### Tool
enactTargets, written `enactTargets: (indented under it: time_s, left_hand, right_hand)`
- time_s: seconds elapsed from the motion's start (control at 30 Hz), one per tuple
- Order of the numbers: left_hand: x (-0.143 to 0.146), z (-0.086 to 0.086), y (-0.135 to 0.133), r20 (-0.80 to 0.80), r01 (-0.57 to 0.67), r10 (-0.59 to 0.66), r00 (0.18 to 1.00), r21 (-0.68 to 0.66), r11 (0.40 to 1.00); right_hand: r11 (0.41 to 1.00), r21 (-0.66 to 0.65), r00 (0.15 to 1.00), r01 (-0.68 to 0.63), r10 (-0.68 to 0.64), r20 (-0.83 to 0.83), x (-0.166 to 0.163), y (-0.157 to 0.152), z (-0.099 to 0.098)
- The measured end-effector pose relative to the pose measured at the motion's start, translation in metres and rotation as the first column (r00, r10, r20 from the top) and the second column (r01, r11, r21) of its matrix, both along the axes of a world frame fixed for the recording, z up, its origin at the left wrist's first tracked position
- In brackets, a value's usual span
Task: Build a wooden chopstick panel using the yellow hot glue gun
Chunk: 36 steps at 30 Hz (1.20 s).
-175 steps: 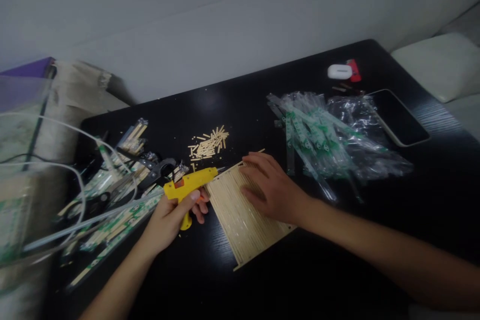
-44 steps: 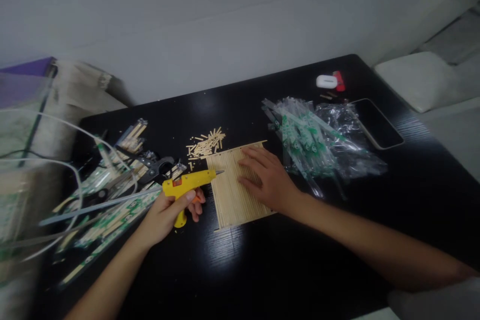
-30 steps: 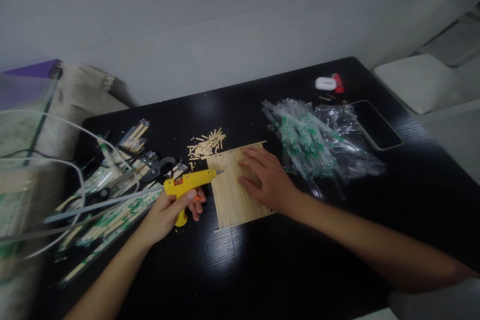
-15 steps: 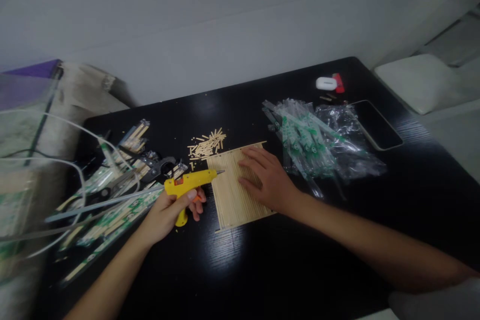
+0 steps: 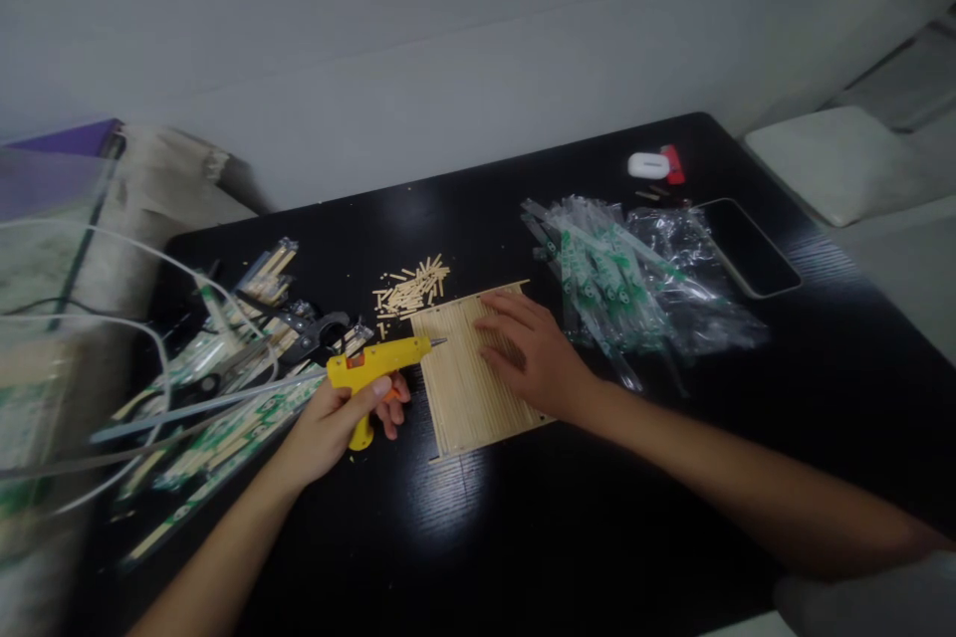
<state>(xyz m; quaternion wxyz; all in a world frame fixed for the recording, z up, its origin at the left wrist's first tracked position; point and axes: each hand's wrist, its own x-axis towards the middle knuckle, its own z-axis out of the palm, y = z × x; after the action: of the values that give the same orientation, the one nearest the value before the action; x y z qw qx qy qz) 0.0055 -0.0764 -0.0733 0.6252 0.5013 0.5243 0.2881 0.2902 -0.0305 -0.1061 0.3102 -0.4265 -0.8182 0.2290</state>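
Observation:
My left hand point(image 5: 351, 413) is wrapped round the handle of a yellow hot glue gun point(image 5: 384, 358), with a glue stick point(image 5: 246, 398) trailing out of its back end. The gun's metal nozzle points right, over the left part of a flat panel of thin wooden sticks point(image 5: 463, 388) laid side by side. On the panel's right part lies my right hand point(image 5: 534, 353), palm down with its fingers spread. Whether the nozzle touches the wood cannot be made out. Just behind the panel is a heap of short cut stick pieces point(image 5: 410, 289).
Wrapped chopsticks point(image 5: 216, 458) and black-handled cutters point(image 5: 318, 333) lie at the left beside a white cable point(image 5: 168, 358). Clear and green plastic wrappers point(image 5: 612, 279) are heaped at the right. Beyond them are a phone point(image 5: 751, 249) and a white case point(image 5: 648, 165).
Almost nothing differs. The fingers and wrist of my right hand have shifted very slightly on the panel; the glue gun holds its place.

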Motion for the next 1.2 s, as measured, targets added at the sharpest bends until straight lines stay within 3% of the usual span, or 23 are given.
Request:
enactTargets:
  time_s: [0.4,1.2]
  left_hand:
    - [0.0007,0.0014,0.0002,-0.009,-0.008,0.008,1.000,-0.009,1.000]
    - [0.0003,0.0017,0.0000,-0.027,0.010,-0.010,1.000,0.008,1.000]
  right_hand:
    - [0.998,0.061,0.999,-0.001,-0.001,0.032,-0.0016,-0.0010,-0.0018]
    - [0.999,0.035,0.999,-0.001,-0.001,0.047,-0.0022,-0.0016,0.0009]
